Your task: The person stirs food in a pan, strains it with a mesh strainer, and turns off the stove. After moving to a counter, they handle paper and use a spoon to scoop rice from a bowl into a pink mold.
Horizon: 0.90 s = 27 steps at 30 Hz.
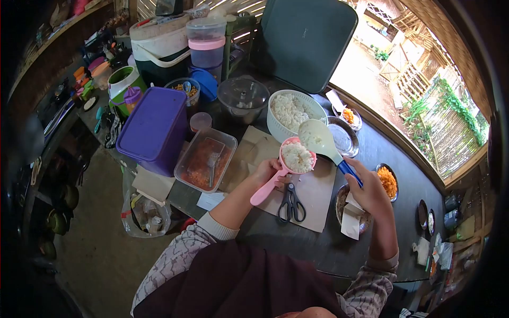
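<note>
Wrapped round the pink scoop (268, 190) is my left hand (270, 174); white rice (297, 157) fills the scoop's cup. My right hand (368, 188) grips the blue handle of a large pale rice spoon (318, 137), whose head is beside the scoop's cup and above the near edge of the white rice basket (274, 123). Rice (290, 110) lies in that basket. Below the scoop, black scissors (291, 204) rest on brown paper (317, 209). A bowl with white paper slips (350, 222) sits under my right forearm and wrist.
A clear container of red food (197, 177) and a purple box (151, 127) stand at left. Behind are a lidded steel bowl (243, 98) and a large cooler (159, 47). Plates of orange shreds (387, 183) (348, 116) lie at right, near the window ledge (419, 165).
</note>
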Available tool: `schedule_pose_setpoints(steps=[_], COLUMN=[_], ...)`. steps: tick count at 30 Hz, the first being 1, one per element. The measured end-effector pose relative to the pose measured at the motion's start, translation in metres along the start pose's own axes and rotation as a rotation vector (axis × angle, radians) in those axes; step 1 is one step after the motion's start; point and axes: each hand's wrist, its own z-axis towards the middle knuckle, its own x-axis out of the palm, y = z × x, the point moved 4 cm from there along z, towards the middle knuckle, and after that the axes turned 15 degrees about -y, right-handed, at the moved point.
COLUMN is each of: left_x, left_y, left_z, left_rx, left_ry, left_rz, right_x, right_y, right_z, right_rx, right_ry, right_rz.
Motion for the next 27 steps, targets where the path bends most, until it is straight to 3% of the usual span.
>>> schedule_pose_setpoints(steps=[6, 8, 9, 11, 16, 19, 21, 24, 27], left_x=[0.004, 0.006, 0.008, 0.009, 0.012, 0.010, 0.016, 0.021, 0.018], left_y=[-0.001, -0.001, -0.001, -0.001, 0.005, 0.005, 0.004, 0.001, 0.003], left_z=[0.001, 0.002, 0.005, 0.007, 0.010, 0.011, 0.002, -0.003, -0.005], left_rx=[0.004, -0.003, 0.031, 0.062, -0.037, 0.028, 0.048, 0.067, 0.034], left_ry=[-0.047, -0.069, -0.043, -0.021, 0.092, -0.022, -0.073, -0.131, -0.169], left_rz=[-0.014, -0.016, 0.040, 0.094, 0.064, 0.174, 0.223, 0.317, 0.335], right_x=[-0.012, -0.007, -0.009, -0.007, 0.004, 0.011, 0.016, 0.028, 0.033], right_y=[-0.002, -0.008, -0.005, -0.004, -0.011, 0.007, 0.015, 0.001, -0.001], right_z=[0.014, 0.016, 0.018, 0.017, 0.014, 0.011, 0.007, 0.005, 0.002], right_rx=[-0.101, -0.223, -0.220, -0.020, -0.115, -0.110, 0.129, -0.015, -0.032], right_ry=[0.134, 0.237, 0.238, 0.445, 0.504, 0.529, 0.721, 0.672, 0.684], right_rz=[-0.017, 0.041, 0.042, 0.046, 0.020, -0.054, -0.330, -0.220, -0.215])
